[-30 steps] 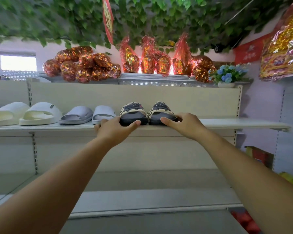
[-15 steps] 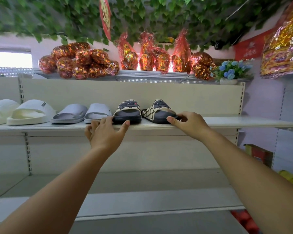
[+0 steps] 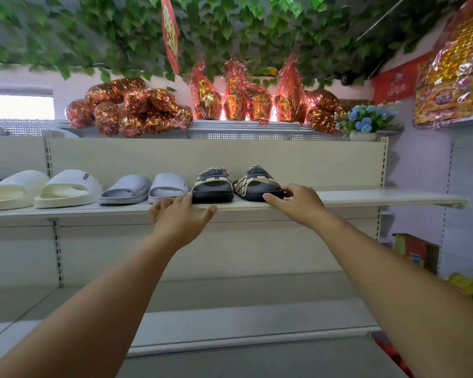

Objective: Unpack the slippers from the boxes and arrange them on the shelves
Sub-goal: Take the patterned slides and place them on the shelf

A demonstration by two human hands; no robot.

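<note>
A pair of dark slippers with beige patterned straps stands on the upper shelf [image 3: 366,198]. The left slipper [image 3: 212,186] points straight out. The right slipper [image 3: 254,184] sits at a slant beside it. My right hand [image 3: 298,204] grips the front end of the right slipper, thumb along its sole and fingers curled at its side. At the shelf's front edge my left hand [image 3: 180,219] hovers with relaxed fingers, just below and left of the left slipper. To the left stand a grey pair [image 3: 126,188] and a white pair [image 3: 69,188].
The shelf's right part is bare. A lower shelf [image 3: 230,323] runs beneath my arms. Foil-wrapped goods [image 3: 129,107] and a flower pot [image 3: 366,124] fill the top shelf under hanging leaves. Coloured boxes [image 3: 415,252] stand at the lower right.
My left hand has let go of the left dark slipper and drawn back to the shelf edge. The right slipper has turned to a slant under my right hand.
</note>
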